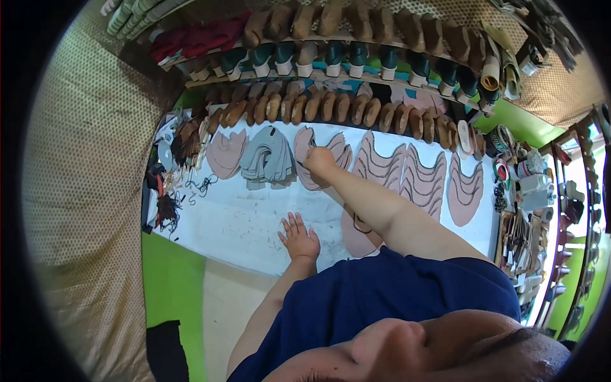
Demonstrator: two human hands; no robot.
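Note:
My left hand [299,237] lies flat on the white tabletop [235,223], fingers spread and nothing in them. My right hand [320,162] reaches far across the table with its fingers curled closed over a group of pink U-shaped shoe-upper pieces [304,138]. What the fingers grip is hidden. Left of it sits a fanned stack of grey curved pieces [264,153]. Another pink stack [227,153] lies farther left. To the right, dark-edged pink pieces overlap in rows [425,172]. One pink piece [356,237] is partly covered by my right forearm.
Brown shoe lasts [328,107] line the table's back edge. Above them, shelves hold dark green heeled shoes [334,57] and more lasts [331,19]. Dark scraps and cords [170,207] crowd the left side. Cans, tape rolls and jars [534,184] stand along the right.

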